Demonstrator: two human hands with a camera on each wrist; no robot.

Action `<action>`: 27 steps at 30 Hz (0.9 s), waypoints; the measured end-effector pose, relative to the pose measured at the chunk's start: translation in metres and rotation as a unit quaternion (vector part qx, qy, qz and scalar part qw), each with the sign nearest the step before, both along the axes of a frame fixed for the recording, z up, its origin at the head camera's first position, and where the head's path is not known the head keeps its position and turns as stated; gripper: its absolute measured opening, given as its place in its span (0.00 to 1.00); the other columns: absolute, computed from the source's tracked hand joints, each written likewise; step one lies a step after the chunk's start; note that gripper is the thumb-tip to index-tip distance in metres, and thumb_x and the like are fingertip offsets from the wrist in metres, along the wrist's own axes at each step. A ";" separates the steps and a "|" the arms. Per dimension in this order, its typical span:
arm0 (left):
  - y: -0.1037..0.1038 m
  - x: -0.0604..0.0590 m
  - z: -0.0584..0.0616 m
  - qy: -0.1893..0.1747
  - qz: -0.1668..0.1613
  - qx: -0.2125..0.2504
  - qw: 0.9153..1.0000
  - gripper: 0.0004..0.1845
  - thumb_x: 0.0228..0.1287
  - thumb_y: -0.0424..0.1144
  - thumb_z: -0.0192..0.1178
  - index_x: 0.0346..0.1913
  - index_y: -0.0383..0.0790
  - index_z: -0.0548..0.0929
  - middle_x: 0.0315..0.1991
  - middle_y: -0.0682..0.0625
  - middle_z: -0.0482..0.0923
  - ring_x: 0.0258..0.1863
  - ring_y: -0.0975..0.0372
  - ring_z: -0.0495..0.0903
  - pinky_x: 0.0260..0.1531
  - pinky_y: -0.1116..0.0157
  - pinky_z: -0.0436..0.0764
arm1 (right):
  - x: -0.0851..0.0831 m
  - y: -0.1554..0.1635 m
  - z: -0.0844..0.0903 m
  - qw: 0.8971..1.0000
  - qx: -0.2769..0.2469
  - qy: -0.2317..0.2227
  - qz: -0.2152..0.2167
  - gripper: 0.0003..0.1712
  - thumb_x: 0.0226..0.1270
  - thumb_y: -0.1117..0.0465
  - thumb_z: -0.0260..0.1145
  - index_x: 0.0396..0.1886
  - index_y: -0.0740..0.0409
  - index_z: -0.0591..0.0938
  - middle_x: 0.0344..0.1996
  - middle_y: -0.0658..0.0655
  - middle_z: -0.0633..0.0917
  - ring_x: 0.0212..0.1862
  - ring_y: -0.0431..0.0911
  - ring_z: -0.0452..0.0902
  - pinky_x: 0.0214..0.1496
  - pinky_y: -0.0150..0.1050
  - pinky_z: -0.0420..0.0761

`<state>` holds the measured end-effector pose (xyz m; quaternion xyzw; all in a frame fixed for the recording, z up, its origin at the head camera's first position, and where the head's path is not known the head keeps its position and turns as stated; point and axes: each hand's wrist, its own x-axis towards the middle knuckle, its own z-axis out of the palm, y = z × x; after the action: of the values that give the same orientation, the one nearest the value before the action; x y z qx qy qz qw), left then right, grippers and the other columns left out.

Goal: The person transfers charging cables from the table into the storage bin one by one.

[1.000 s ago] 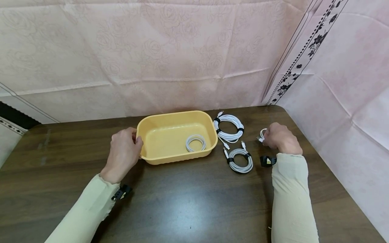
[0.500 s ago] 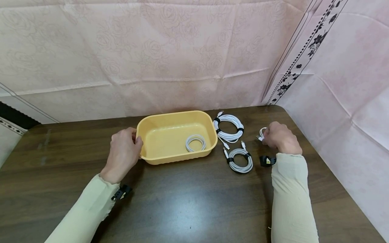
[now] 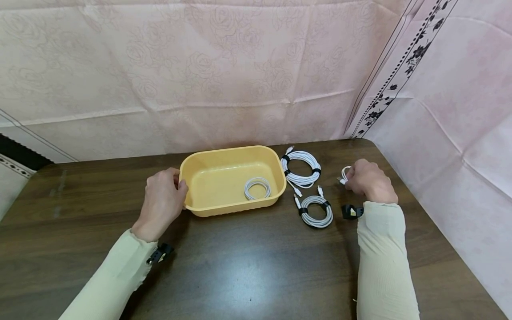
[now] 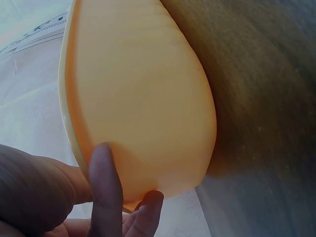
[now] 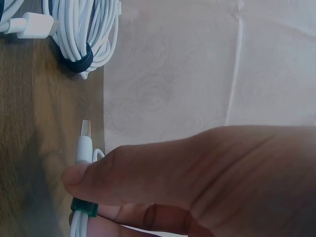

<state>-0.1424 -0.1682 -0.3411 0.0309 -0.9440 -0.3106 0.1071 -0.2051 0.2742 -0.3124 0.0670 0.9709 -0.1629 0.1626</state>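
Small white cable (image 3: 345, 174) (green tie) pinched in right hand (image 3: 366, 180) fingers, left hand (image 3: 162, 202) fingers clasping yellow tub (image 3: 232, 180) rim.

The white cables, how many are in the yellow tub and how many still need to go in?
One coiled cable already lies in the yellow tub. The right hand grips a third small cable, while the left hand holds the tub's edge. Two bundled cables, big and smaller, wait on the table.

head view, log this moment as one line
left hand grips yellow tub rim | right hand pinches white cable | one coil in tub
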 end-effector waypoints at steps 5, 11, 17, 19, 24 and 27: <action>0.000 0.000 0.000 -0.001 -0.001 -0.001 1.000 0.16 0.71 0.32 0.53 0.53 0.23 0.82 0.37 0.35 0.83 0.26 0.54 0.82 0.21 0.64 0.80 | 0.000 -0.002 0.000 1.000 0.002 0.009 0.002 0.04 0.62 0.64 0.62 0.35 0.57 0.83 0.31 0.59 0.78 0.32 0.52 0.72 0.32 0.45 0.73; 0.000 0.000 -0.001 -0.005 -0.004 -0.001 1.000 0.17 0.71 0.33 0.53 0.54 0.23 0.81 0.38 0.34 0.83 0.28 0.53 0.82 0.23 0.63 0.81 | -0.001 -0.004 0.002 1.000 0.009 0.015 0.006 0.05 0.62 0.64 0.61 0.34 0.56 0.83 0.30 0.58 0.77 0.32 0.53 0.73 0.32 0.45 0.72; 0.000 0.000 -0.001 0.000 -0.001 -0.006 1.000 0.16 0.71 0.32 0.53 0.53 0.23 0.82 0.37 0.34 0.83 0.28 0.53 0.82 0.23 0.63 0.81 | 0.000 -0.006 0.005 1.000 0.010 0.025 0.010 0.05 0.62 0.64 0.61 0.34 0.57 0.83 0.30 0.59 0.78 0.32 0.53 0.73 0.32 0.45 0.73; 0.000 0.000 -0.001 0.000 0.001 -0.008 1.000 0.16 0.70 0.32 0.53 0.53 0.23 0.82 0.36 0.35 0.83 0.28 0.53 0.82 0.22 0.63 0.81 | 0.001 -0.007 0.005 0.999 0.009 0.028 0.014 0.05 0.62 0.63 0.62 0.35 0.58 0.83 0.31 0.60 0.79 0.32 0.53 0.73 0.31 0.45 0.73; -0.001 0.000 -0.001 0.000 0.002 -0.010 1.000 0.16 0.70 0.32 0.54 0.53 0.23 0.82 0.37 0.34 0.83 0.29 0.52 0.82 0.24 0.62 0.82 | 0.001 -0.010 0.006 0.999 0.008 0.033 0.021 0.07 0.64 0.63 0.62 0.38 0.60 0.83 0.33 0.61 0.79 0.33 0.53 0.73 0.31 0.45 0.73; 0.000 0.000 -0.001 -0.001 -0.001 -0.009 1.000 0.17 0.70 0.32 0.54 0.53 0.23 0.81 0.38 0.34 0.83 0.30 0.52 0.83 0.25 0.61 0.83 | 0.001 -0.011 0.006 0.999 0.011 0.038 0.023 0.06 0.63 0.63 0.62 0.35 0.57 0.84 0.31 0.60 0.79 0.33 0.53 0.73 0.32 0.46 0.72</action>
<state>-0.1424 -0.1686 -0.3419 0.0295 -0.9468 -0.3022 0.1061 -0.2038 0.2631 -0.3062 0.0403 0.9794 -0.1505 0.1283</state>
